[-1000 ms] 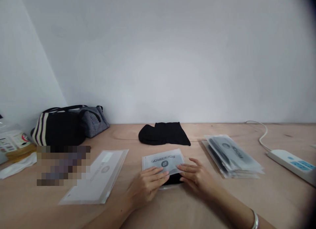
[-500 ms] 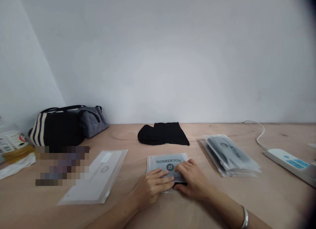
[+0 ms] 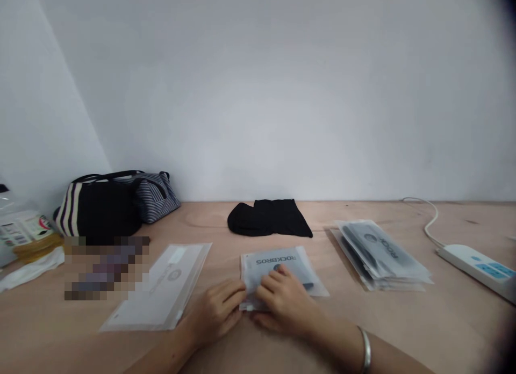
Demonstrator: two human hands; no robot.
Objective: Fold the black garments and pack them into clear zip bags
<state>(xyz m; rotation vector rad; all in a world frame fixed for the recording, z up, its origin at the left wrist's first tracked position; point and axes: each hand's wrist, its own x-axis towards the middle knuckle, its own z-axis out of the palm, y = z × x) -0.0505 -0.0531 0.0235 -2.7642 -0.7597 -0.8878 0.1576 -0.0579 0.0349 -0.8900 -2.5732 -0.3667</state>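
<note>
A frosted zip bag [image 3: 268,254] printed ROCKBROS lies in front of me with something dark inside, its lettering upside down to me. My left hand [image 3: 220,311] is closed at the bag's near left corner, fingers bent and pinching the end of the zip edge. Over the near edge lies my right hand [image 3: 288,304], its fingers curled on the plastic and its thumb below the edge. The zip slider itself cannot be made out under the fingers. To the left rests a flat, pale zip bag [image 3: 161,288]. A stack of filled zip bags [image 3: 382,253] lies on the right.
A black folded cloth piece [image 3: 270,218] lies near the wall. Back left stand a black and striped bag [image 3: 108,210] and a bottle of yellow liquid [image 3: 36,239], with a blurred-out patch [image 3: 107,269] before them. A white power strip [image 3: 479,269] with its cord sits right.
Both hands have shifted left and toward me, from the bag's middle to its near left edge. More of the bag's right side shows, and the black contents are now covered by the plastic.
</note>
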